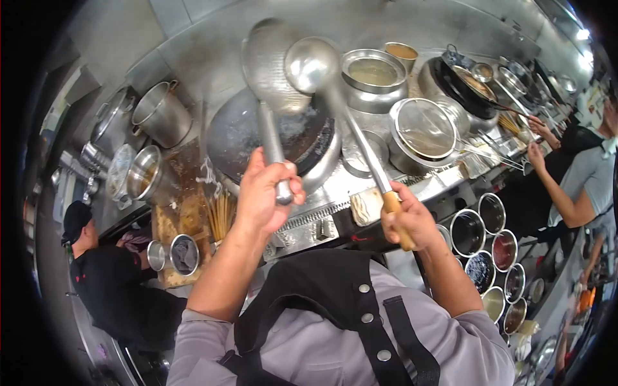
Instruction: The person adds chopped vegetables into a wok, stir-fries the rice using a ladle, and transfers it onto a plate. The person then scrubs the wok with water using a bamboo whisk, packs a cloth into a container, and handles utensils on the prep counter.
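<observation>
My left hand (261, 190) is closed around the metal handle of a wide, round skimmer (278, 74), its surface apparently perforated and a little blurred. The wooden grip of a long ladle (312, 65) sits in my closed right hand (412, 224). Both tools are raised over the dark wok (233, 132) on the range, their heads side by side near the back wall. Part of the wok is hidden behind the skimmer and its handle.
A metal pot of liquid (374, 72) and a pot topped by a mesh strainer (425, 128) stand right of the wok. Ingredient tins (468, 233) line the lower right. One person (116, 276) works at left, another (582, 180) at right by a second wok (473, 87).
</observation>
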`<state>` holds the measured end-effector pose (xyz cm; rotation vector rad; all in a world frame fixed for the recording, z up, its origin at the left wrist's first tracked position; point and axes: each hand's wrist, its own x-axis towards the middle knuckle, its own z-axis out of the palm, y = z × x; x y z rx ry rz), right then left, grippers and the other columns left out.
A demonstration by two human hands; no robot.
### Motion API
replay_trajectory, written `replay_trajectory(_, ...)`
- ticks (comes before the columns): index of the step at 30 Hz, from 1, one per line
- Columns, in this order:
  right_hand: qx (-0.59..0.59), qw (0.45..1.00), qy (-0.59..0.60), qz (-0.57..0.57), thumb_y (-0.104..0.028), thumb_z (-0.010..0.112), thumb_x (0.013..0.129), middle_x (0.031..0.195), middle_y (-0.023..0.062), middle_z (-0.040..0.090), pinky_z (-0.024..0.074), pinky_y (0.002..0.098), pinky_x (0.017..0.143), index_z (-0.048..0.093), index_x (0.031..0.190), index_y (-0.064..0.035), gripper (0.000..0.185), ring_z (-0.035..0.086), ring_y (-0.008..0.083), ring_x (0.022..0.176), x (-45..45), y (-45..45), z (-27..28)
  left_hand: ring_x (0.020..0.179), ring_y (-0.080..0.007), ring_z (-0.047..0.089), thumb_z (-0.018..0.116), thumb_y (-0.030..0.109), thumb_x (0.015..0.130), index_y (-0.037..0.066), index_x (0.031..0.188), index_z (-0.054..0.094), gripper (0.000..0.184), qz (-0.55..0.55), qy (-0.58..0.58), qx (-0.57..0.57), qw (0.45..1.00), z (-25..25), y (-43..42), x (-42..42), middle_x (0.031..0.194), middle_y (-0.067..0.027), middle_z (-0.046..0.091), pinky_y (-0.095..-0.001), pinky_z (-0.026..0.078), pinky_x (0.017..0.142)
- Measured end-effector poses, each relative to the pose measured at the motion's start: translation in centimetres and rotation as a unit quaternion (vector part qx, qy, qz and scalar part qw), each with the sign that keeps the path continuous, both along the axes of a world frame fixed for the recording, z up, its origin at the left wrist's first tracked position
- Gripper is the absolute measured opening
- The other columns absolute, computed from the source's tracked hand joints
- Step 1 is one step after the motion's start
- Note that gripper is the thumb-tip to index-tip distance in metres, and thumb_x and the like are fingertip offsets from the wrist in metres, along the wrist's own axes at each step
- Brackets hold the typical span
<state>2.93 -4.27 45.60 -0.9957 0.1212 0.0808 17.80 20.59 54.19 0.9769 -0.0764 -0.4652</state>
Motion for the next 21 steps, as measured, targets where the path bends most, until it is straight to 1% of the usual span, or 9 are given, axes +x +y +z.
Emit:
replay_trajectory(2,0.132,0.991,0.017,-0.01,0.004,0.06,0.08,0.073,0.0112,0.053,0.0421,0.0289,0.042,0.036,0.138,-0.0132,0.065,0.05,0.0185,0.045,-1.7,-0.8,0.9,0.062,-0.0198,0.054,0.054,-0.003,0.087,0.015,0.115,0.034,0.039,-0.079,0.056,-0.02,0.995,-0.2,-2.0,-1.1,0.079,-0.0099,0.053,-0.0341,0.043,0.048)
replay_trajectory(8,-0.181,0.969,0.142,-0.091,0.007,0.055,0.08,0.084,0.0055,0.053,0.0449,0.0255,0.046,0.03,0.149,-0.0075,0.075,0.054,0.0132,0.054,-7.0,0.5,-5.6,0.064,-0.0182,0.054,0.06,0.006,0.086,0.007,0.084,0.055,0.005,-0.177,0.274,-0.144,0.934,-11.3,-8.0,-0.1,0.073,-0.0086,0.055,-0.0322,0.044,0.054)
replay_trajectory(10,-0.318,0.931,0.122,-0.129,0.008,0.055,0.08,0.093,0.0057,0.056,0.0479,0.0261,0.054,0.031,0.151,-0.0062,0.076,0.057,0.0135,0.062,-8.4,0.9,-12.0,0.063,-0.0204,0.058,0.06,0.009,0.088,0.004,0.082,0.054,0.01,-0.165,0.293,-0.144,0.931,-15.9,-8.7,-0.4,0.068,-0.0104,0.057,-0.0327,0.049,0.054)
replay_trajectory(12,-0.554,0.819,0.058,-0.136,0.006,0.061,0.08,0.122,0.0183,0.062,0.051,0.0337,0.088,0.031,0.153,-0.0073,0.08,0.065,0.0283,0.103,-9.3,1.3,-15.1,0.062,-0.0219,0.061,0.059,0.016,0.093,0.004,0.087,0.054,0.015,-0.179,0.295,-0.109,0.932,-18.9,-8.4,-0.3,0.069,-0.0103,0.058,-0.0336,0.052,0.053)
replay_trajectory(14,-0.59,0.78,0.163,-0.131,0.004,0.066,0.08,0.131,0.0231,0.059,0.0474,0.0359,0.096,0.03,0.154,-0.009,0.083,0.06,0.0353,0.118,-10.2,1.2,-19.5,0.063,-0.0237,0.064,0.057,0.027,0.098,0.004,0.091,0.054,0.024,-0.287,0.217,0.017,0.933,-18.9,-6.0,0.3,0.072,-0.0109,0.06,-0.0345,0.054,0.052)
replay_trajectory(16,-0.673,0.719,0.096,-0.148,0.003,0.069,0.079,0.13,0.0236,0.058,0.0466,0.0367,0.096,0.03,0.154,-0.0098,0.086,0.059,0.0399,0.116,-10.4,1.5,-21.6,0.071,-0.0258,0.067,0.056,0.036,0.101,0.005,0.123,0.056,0.038,-0.287,0.006,0.208,0.935,-20.5,-1.8,0.7,0.092,-0.0145,0.065,-0.0351,0.058,0.062)
replay_trajectory(18,-0.637,0.751,0.057,-0.163,0.0,0.07,0.081,0.113,0.0232,0.06,0.0477,0.0375,0.088,0.035,0.152,-0.0076,0.079,0.06,0.0347,0.096,-10.1,0.7,-23.7,0.11,-0.0375,0.058,0.066,0.033,0.094,0.002,0.133,0.055,0.051,-0.088,-0.412,0.509,0.751,-21.1,6.0,1.0,0.117,-0.0215,0.061,-0.0446,0.045,0.098)
replay_trajectory(20,-0.697,0.673,0.25,0.002,0.0,0.072,0.082,0.105,0.0181,0.058,0.0472,0.0358,0.08,0.04,0.149,-0.0047,0.075,0.057,0.0277,0.088,-8.5,-1.1,-21.5,0.118,-0.0394,0.051,0.073,0.034,0.083,0.001,0.136,0.051,0.066,0.037,-0.34,0.683,0.645,-21.0,14.9,1.3,0.123,-0.0245,0.057,-0.0454,0.042,0.102)
replay_trajectory(21,-0.694,0.705,0.105,-0.096,0.0,0.072,0.081,0.104,0.0154,0.056,0.0465,0.0344,0.078,0.042,0.147,-0.0036,0.073,0.055,0.025,0.087,-7.9,0.0,-20.6,0.112,-0.0408,0.054,0.074,0.033,0.082,0.001,0.138,0.047,0.07,0.07,-0.265,0.773,0.572,-21.0,18.2,0.9,0.12,-0.0257,0.058,-0.0455,0.045,0.099)
